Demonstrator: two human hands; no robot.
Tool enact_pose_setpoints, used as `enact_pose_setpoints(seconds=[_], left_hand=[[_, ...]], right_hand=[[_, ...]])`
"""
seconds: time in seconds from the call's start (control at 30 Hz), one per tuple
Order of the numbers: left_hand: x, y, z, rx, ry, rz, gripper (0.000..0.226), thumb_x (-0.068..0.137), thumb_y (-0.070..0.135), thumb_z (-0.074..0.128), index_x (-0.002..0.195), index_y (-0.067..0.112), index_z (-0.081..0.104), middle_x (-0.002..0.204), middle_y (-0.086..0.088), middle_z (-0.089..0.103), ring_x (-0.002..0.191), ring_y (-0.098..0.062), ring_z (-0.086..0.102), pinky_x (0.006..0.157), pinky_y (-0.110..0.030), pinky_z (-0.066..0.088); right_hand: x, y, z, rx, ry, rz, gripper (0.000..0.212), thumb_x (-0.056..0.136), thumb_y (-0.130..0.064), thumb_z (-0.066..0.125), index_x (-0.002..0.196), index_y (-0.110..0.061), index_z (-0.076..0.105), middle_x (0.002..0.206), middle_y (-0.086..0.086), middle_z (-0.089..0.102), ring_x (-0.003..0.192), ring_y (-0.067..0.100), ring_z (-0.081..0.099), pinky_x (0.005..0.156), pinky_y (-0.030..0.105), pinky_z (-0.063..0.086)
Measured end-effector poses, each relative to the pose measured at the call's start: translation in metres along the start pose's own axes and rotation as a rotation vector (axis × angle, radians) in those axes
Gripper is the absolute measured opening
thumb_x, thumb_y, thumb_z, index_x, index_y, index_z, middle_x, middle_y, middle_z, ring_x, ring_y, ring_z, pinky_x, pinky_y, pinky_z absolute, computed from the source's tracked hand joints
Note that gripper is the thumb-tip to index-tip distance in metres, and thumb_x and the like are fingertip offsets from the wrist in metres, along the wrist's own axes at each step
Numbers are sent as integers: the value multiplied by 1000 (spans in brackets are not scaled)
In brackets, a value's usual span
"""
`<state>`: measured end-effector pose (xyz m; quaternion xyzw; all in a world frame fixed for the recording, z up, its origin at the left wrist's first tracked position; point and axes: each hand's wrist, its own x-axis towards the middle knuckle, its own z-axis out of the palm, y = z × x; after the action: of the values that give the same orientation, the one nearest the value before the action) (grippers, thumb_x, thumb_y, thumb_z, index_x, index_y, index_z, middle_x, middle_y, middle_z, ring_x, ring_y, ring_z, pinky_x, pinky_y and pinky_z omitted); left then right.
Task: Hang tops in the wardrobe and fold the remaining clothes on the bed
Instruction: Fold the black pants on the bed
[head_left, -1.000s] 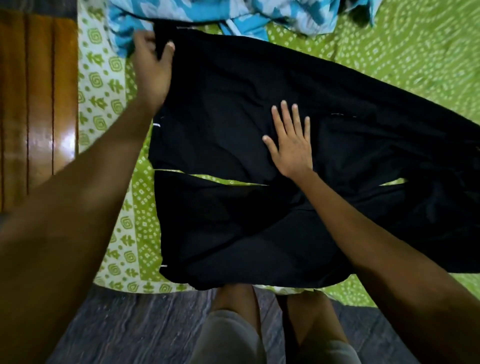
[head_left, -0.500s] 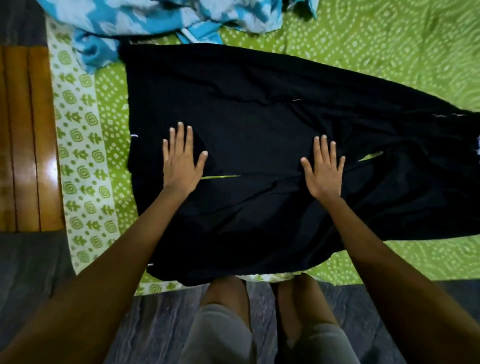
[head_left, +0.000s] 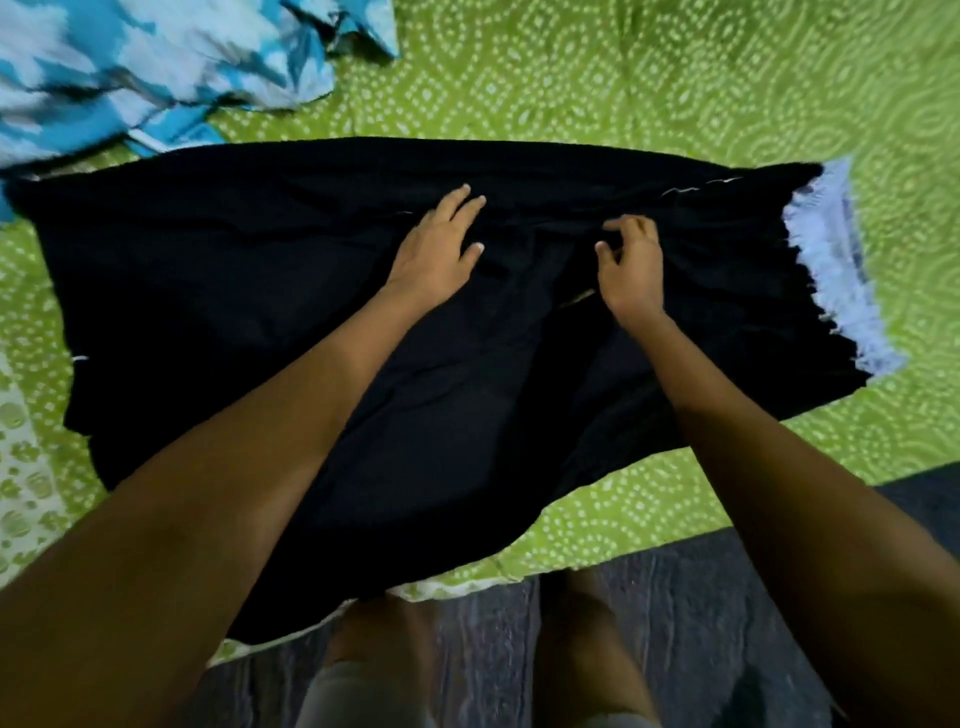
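black cloth bunches under the right hand (head_left: 631, 260), whose curled fingers pinch a fold, while the left hand (head_left: 441, 244) presses flat beside it. the black garment (head_left: 234, 291) lies spread across the green bedspread (head_left: 675, 78). folding step; next, likely lift the pinched fold over.

Counted on the green patterned bedsheet (head_left: 649, 78): one black garment (head_left: 234, 291), one blue-and-white printed garment (head_left: 130, 67), one pale fringed cloth (head_left: 831, 270). Two hands: left hand (head_left: 436, 249), right hand (head_left: 631, 265).
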<state>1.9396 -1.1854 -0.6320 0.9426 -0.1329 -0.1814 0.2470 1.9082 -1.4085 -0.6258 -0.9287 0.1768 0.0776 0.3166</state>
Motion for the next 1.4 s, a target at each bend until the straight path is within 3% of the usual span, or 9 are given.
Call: enact_pose_setpoints(seconds=[0.1, 0.2, 0.3, 0.37, 0.53, 0.67, 0.83, 1.07, 1.4], left_hand=[[30, 20, 4, 175, -20, -13, 56, 94, 29, 54, 144, 16, 33, 145, -8, 37, 125, -29, 44, 98, -43, 41], [43, 34, 6, 364, 44, -69, 35, 97, 24, 48, 128, 11, 53, 127, -12, 53, 117, -31, 46, 95, -39, 34], [55, 41, 1, 294, 278, -103, 29, 98, 21, 43, 122, 11, 56, 119, -10, 58, 115, -28, 45, 96, -34, 28], [66, 44, -8, 143, 326, -171, 29, 98, 21, 41, 121, 10, 54, 116, -13, 61, 111, -31, 51, 93, -37, 34], [94, 37, -20, 70, 98, -143, 43, 97, 42, 43, 116, 5, 52, 107, -21, 62, 99, -35, 58, 77, -39, 43], [86, 18, -30, 119, -39, -147, 63, 81, 60, 59, 117, 8, 56, 108, -18, 64, 103, -33, 58, 84, -38, 43], [42, -22, -43, 152, -18, -169, 62, 84, 59, 56, 118, 8, 56, 110, -19, 63, 105, -35, 57, 89, -38, 40], [-28, -105, -64, 176, 148, -179, 43, 84, 22, 59, 124, 8, 51, 120, -15, 52, 113, -31, 46, 101, -37, 26], [-103, -208, -84, 203, 227, -232, 46, 88, 36, 50, 125, 8, 51, 126, -15, 49, 116, -32, 47, 104, -43, 28]], right_hand=[[30, 28, -28, -125, 58, -52, 36, 93, -6, 48, 129, -8, 47, 140, 10, 37, 108, 28, 54, 87, 34, 43], [59, 49, -46, -281, -75, -109, 51, 92, -9, 52, 140, -13, 37, 147, 8, 33, 125, 29, 42, 96, 40, 41], [86, 57, -57, -491, -163, -260, 43, 92, -21, 55, 134, -15, 46, 133, 12, 52, 123, 33, 40, 99, 43, 32], [100, 56, -62, -464, -123, -296, 30, 95, -28, 50, 119, -13, 60, 115, 15, 63, 116, 33, 44, 95, 39, 30], [139, 46, -71, -341, -48, -107, 32, 98, -24, 42, 111, -4, 65, 114, 23, 60, 121, 35, 41, 99, 40, 29], [142, 24, -50, -260, -202, -177, 27, 92, -28, 50, 103, -7, 65, 111, 15, 64, 114, 31, 51, 105, 42, 26], [112, -33, -5, -212, -371, -402, 31, 88, -37, 57, 104, -10, 63, 109, 8, 64, 108, 25, 55, 105, 40, 23], [65, -119, 71, -255, -528, -622, 32, 86, -20, 58, 115, -8, 58, 119, 12, 60, 112, 29, 54, 100, 41, 39], [16, -184, 134, -262, -488, -705, 48, 80, -24, 64, 122, -7, 50, 113, 14, 55, 106, 29, 52, 93, 40, 39]])
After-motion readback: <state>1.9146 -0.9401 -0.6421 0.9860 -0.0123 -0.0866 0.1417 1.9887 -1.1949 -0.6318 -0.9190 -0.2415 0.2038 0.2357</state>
